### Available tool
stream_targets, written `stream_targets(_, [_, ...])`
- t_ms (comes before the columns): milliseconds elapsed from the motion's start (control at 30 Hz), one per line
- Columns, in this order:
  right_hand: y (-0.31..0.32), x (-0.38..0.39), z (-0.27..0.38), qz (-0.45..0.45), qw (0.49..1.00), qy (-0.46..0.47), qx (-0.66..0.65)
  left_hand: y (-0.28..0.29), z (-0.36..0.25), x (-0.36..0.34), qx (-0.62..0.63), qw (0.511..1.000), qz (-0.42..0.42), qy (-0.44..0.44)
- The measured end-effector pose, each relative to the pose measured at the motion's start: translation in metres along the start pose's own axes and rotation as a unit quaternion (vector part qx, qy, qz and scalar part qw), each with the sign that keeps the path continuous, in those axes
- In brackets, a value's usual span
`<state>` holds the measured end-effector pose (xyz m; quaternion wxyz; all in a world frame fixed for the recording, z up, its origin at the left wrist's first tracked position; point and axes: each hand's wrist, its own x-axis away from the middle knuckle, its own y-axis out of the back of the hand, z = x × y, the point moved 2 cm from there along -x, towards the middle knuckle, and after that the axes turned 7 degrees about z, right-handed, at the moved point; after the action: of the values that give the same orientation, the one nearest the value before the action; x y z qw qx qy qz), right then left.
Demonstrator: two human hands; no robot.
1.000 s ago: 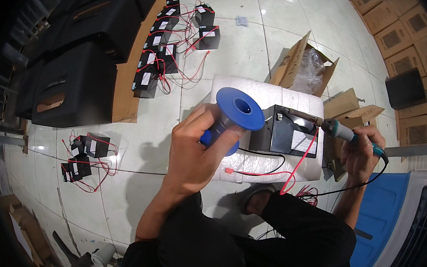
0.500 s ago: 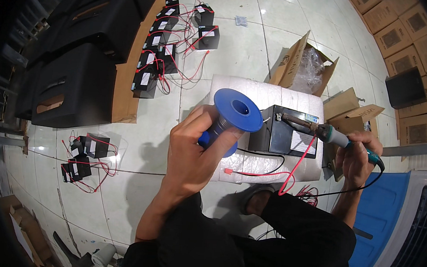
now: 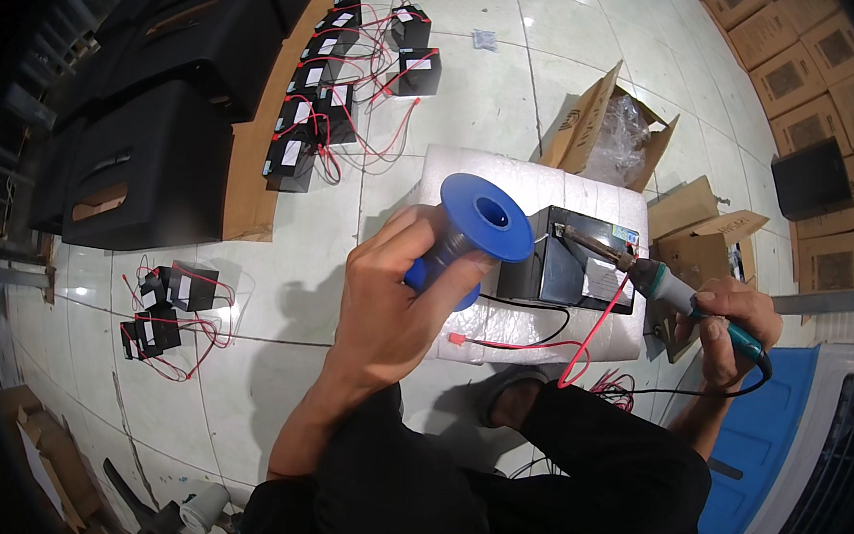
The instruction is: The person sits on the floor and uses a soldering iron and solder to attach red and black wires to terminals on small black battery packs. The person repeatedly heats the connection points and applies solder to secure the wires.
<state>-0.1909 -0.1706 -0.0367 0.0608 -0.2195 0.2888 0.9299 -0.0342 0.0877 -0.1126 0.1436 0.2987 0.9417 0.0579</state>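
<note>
My left hand is closed round a blue spool of solder wire, held just left of a black battery. A short end of solder reaches from the spool toward the battery's near-left terminal. In my right hand is a soldering iron with a grey and green handle, its tip pointing left at that terminal. Whether tip and solder touch there is too small to tell. A red wire and a black wire run from the battery. Under it lies a white foam-wrapped block.
Several wired black batteries stand on the tiled floor at the far left, with more batteries nearer. Large black cases line the left. An opened carton lies behind the block. Stacked cartons and a blue panel are at right.
My right hand has shifted slightly right and down, tilting the iron more steeply. The spool in my left hand has moved a little to the right.
</note>
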Motion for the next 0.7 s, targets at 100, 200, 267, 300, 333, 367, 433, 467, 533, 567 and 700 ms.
stream_targets(100, [0.0001,-0.0011,0.0020,0.009,1.000,0.012,0.013,-0.0001,-0.0009,0.0003,-0.010,1.000,0.005,0.002])
stream_targets(200, [0.0009,-0.0023,0.0001,0.010,1.000,0.018,0.010,-0.0001,-0.0014,0.0001,-0.008,1.000,0.003,-0.006])
stream_targets(267, [0.0017,-0.0030,-0.0010,0.010,1.000,0.020,0.007,-0.0008,-0.0014,-0.0007,-0.009,1.000,0.002,-0.012])
stream_targets(300, [0.0019,-0.0034,-0.0013,0.010,1.000,0.020,0.008,-0.0008,-0.0015,-0.0006,-0.009,1.000,0.001,-0.012])
stream_targets(333, [0.0020,-0.0037,-0.0014,0.010,1.000,0.020,0.008,-0.0009,-0.0016,-0.0005,-0.008,1.000,0.002,-0.009])
stream_targets(367, [0.0022,-0.0041,-0.0011,0.013,1.000,0.021,0.011,-0.0010,-0.0015,-0.0004,-0.004,1.000,0.004,-0.004])
stream_targets(433, [0.0024,-0.0048,0.0001,0.017,0.999,0.022,0.017,-0.0011,-0.0020,-0.0003,-0.007,1.000,0.002,-0.009])
stream_targets(467, [0.0021,-0.0050,0.0010,0.021,0.999,0.024,0.020,-0.0011,-0.0020,-0.0003,-0.004,1.000,0.002,-0.007])
stream_targets(533, [0.0016,-0.0053,0.0028,0.025,0.999,0.026,0.024,-0.0006,-0.0020,-0.0002,-0.014,1.000,0.003,-0.009])
stream_targets(567, [0.0013,-0.0057,0.0034,0.026,0.999,0.027,0.025,-0.0004,-0.0018,-0.0002,-0.015,1.000,0.004,-0.007])
stream_targets(700, [0.0013,-0.0078,0.0056,0.037,0.998,0.039,0.036,-0.0001,-0.0013,-0.0001,-0.021,1.000,0.003,-0.013])
